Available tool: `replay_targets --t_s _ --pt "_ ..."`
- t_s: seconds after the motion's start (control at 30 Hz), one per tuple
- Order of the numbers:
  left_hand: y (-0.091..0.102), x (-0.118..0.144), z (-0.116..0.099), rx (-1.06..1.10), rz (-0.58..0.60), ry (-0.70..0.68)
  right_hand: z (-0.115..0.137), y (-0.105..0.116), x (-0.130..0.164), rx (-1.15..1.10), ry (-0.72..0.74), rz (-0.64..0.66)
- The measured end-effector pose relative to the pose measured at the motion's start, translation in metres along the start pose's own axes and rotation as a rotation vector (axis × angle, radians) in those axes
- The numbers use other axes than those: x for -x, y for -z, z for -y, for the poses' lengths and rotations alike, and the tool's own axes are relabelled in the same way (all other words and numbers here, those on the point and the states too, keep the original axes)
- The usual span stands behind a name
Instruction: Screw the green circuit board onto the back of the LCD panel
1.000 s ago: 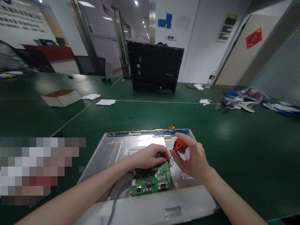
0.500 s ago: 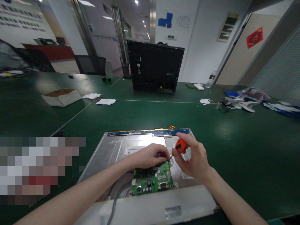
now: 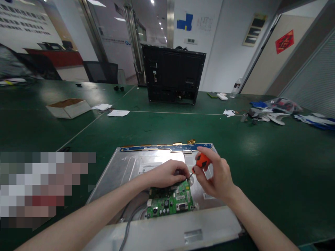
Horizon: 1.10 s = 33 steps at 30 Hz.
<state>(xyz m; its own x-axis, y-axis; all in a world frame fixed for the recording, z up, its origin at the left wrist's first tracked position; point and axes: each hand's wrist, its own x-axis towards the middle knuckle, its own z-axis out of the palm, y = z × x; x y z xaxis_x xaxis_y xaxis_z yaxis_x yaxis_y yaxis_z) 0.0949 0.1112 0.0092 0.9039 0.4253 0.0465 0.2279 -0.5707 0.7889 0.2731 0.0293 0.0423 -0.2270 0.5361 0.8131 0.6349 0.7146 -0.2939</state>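
"What's on the green table (image 3: 261, 164)?"

"At left, an open cardboard box (image 3: 70, 111); nearer, a metal-backed display panel (image 3: 125, 167), the green circuit board (image 3: 172, 205) lying on it."

"The left hand (image 3: 172, 172)?"

"Fingers curled at the board's far edge; whether they pinch anything, I can't tell."

"And the right hand (image 3: 217, 177)?"

"Grasping an orange-and-black screwdriver (image 3: 202, 160), its shaft slanting toward the board's far right corner. The handle's black marks have shifted; the board hasn't, so turning seems under way."

The panel (image 3: 117, 170) looks like shiny metal. The screwdriver handle (image 3: 202, 160) looks like plastic. The table (image 3: 274, 167) is smooth and a bit shiny, and the box (image 3: 74, 111) looks like dull card.
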Motion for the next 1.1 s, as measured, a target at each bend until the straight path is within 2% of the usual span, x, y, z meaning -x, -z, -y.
replay_targets --t_s 0.2,0.77,1.1 --pt "0.0001 -0.0001 -0.0013 -0.002 0.010 0.000 -0.0003 0.0005 0.0032 -0.028 -0.034 0.020" --pt "-0.0005 0.0001 0.0009 0.022 -0.002 -0.011 -0.0038 -0.0041 0.0003 0.069 0.016 -0.035" --pt "0.0001 -0.0001 -0.0018 -0.018 0.009 0.008 -0.0005 0.0001 0.0031 -0.010 -0.017 0.031"
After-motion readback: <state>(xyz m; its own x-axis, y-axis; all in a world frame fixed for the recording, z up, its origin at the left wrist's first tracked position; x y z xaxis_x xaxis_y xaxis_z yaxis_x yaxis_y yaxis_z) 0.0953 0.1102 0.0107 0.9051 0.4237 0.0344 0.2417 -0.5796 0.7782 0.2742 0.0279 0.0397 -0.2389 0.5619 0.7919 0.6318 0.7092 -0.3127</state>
